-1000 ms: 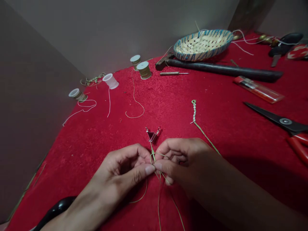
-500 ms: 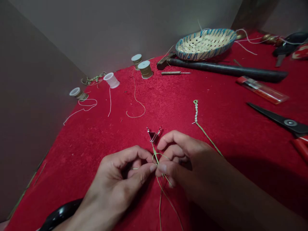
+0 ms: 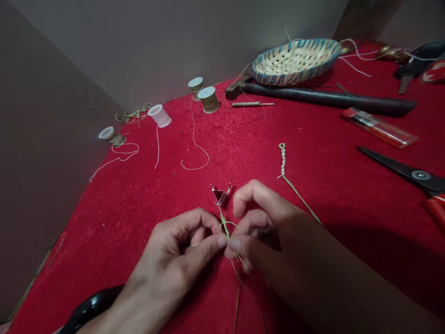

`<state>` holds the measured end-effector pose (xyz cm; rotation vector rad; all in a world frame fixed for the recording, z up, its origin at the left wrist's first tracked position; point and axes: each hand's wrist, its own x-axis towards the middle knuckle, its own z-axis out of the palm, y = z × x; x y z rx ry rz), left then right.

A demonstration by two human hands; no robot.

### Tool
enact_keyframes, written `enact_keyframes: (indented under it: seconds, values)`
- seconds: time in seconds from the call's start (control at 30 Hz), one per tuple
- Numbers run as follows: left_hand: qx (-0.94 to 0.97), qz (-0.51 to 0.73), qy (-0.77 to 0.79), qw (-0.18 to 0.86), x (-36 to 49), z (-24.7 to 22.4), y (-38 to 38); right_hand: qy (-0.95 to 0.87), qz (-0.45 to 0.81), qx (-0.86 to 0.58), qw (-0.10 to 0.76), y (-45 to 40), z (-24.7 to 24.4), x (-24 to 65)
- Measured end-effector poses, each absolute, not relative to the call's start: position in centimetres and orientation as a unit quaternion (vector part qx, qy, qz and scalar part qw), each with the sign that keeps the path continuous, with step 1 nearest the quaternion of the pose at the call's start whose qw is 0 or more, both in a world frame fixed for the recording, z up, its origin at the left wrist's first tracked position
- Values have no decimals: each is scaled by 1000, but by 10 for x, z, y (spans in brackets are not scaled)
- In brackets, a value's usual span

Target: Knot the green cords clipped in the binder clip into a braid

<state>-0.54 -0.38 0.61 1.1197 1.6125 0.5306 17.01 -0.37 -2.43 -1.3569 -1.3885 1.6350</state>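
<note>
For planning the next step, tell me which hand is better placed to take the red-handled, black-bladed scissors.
Probably the right hand: the scissors lie on its side; the left hand would reach across it. Both are at the thin green cord.

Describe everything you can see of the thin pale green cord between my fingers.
The thin pale green cord looks like textile and runs from the small silver triangular metal clip toward you. Near the clip it is a narrow, apparently knotted length; below, it parts into strands, one bowed in an open loop. Your left hand and right hand pinch it; loose ends trail over the red cloth. Individual knots are unclear.
</note>
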Motion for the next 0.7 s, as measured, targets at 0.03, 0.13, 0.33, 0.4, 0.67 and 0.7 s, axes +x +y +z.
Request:
enact_keyframes:
  seconds: [0.03,0.13,0.33,0.4,0.67,0.7]
  values:
    - [464,224,671,534,-6,5,-4,-537,610,-502,295,-5,-25,171]
    - [448,228,664,553,-8,1,-4,-577,592,-485,284,-7,-27,172]
    - [419,252,673,554,-8,-6,-5,-550,598,-518,266,-3,-25,170]
    - [418,266,681,539,-7,-7,-7,-531,606,-534,255,-1,-21,168]
    - [419,292,707,489,-1,-4,-14,-521,609,-549,237,-2,-20,168]
    - [421,291,708,487,-1,-4,-15,-522,606,-549,241,-3,-21,168]
